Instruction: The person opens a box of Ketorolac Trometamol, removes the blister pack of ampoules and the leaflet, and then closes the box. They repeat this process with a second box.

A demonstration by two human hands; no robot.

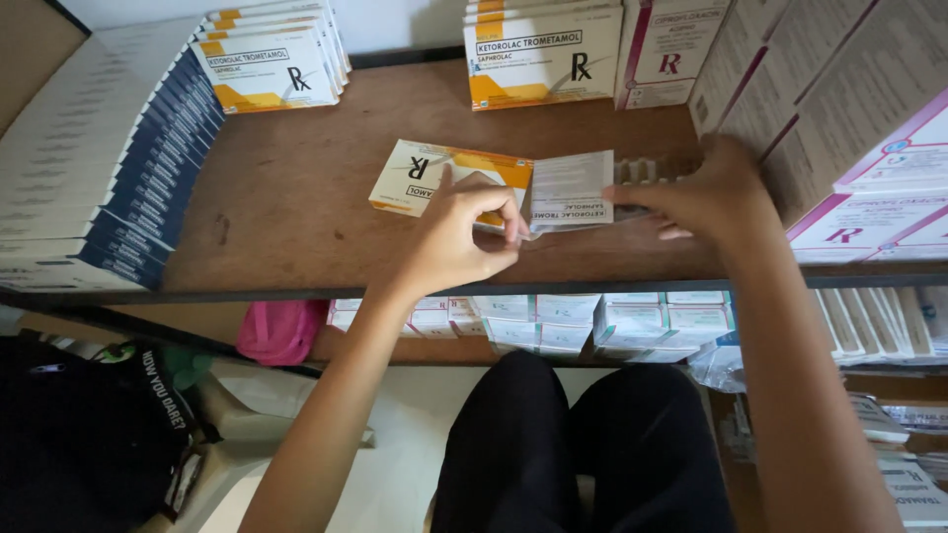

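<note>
Directly under the left hand lies a white and orange medicine box, its open end flap pinched by those fingers. Just beyond the flap, the right hand closes around a tray of ampoules.

Left forearm rises from the lower left of the frame to centre; the left hand is knuckles-up, fingers curled, fingertips pinched together at its right edge. Right forearm climbs along the right side, wrist bent; the right hand reaches leftward, fingers loosely curled.
</note>
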